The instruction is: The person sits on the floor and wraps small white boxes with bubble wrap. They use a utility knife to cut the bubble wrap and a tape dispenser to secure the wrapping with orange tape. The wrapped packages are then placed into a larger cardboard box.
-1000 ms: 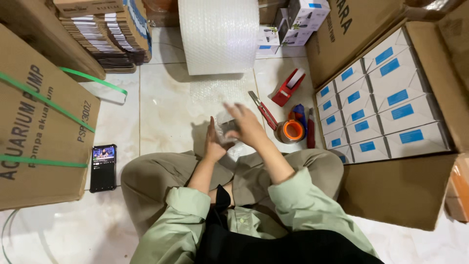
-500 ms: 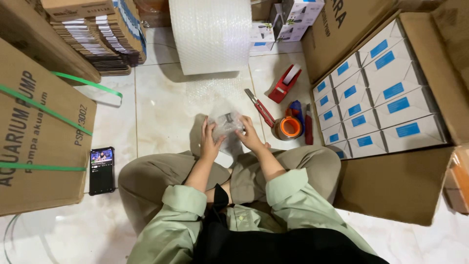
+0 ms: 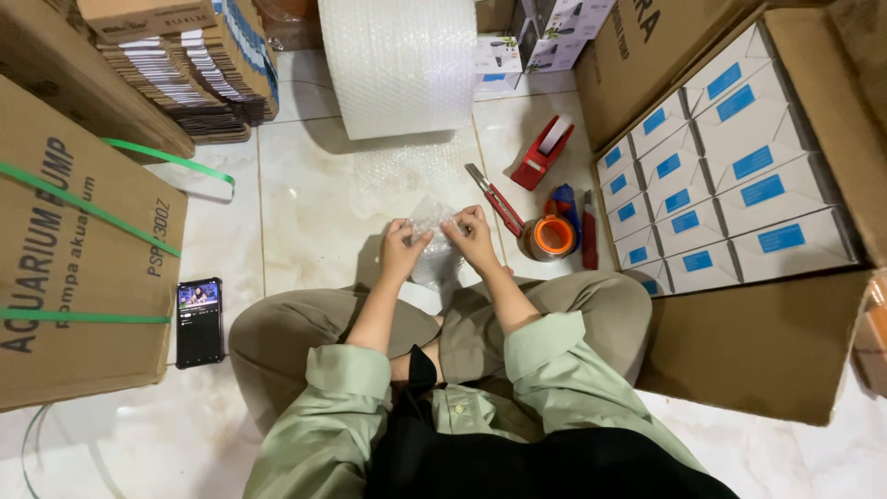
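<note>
Head view. Bubble-wrapped bundle (image 3: 434, 242): held over floor (image 3: 305, 212) in front of crossed legs, between both hands; long axis roughly vertical in frame, upper end pointing toward bubble wrap roll (image 3: 399, 60). Left hand (image 3: 403, 249): fingers closed on bundle's left edge. Right hand (image 3: 473, 236): fingers pinching wrap at top right. Right of hands: red-handled cutter (image 3: 495, 200), orange tape roll (image 3: 552, 237), red tape dispenser (image 3: 545, 152). Phone (image 3: 199, 321) on floor, far left.

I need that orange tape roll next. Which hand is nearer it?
Right. The right hand sits just left of the orange tape roll; the left hand is farther, beyond the bubble-wrapped item.
</note>
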